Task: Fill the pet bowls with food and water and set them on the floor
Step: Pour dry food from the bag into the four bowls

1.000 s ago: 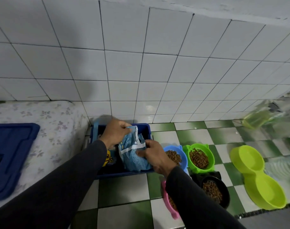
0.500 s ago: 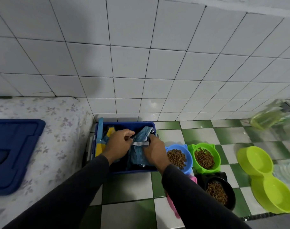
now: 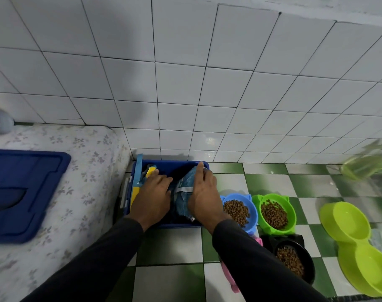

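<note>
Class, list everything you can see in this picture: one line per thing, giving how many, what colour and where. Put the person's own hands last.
Food bag: 1, blue, inside the bin.
Storage bin: 1, dark blue, on the floor against the wall.
Yellow packet: 1, in the bin's far left corner.
Bin lid: 1, dark blue, on the floral mattress.
Kibble bowls: blue, green, black, one each, right of the bin.
Pink bowl: 1, mostly hidden under the right sleeve.
Double bowl: 1, lime, empty, far right.
Left hand: in the bin, beside the bag.
Right hand: on the bag.
</note>
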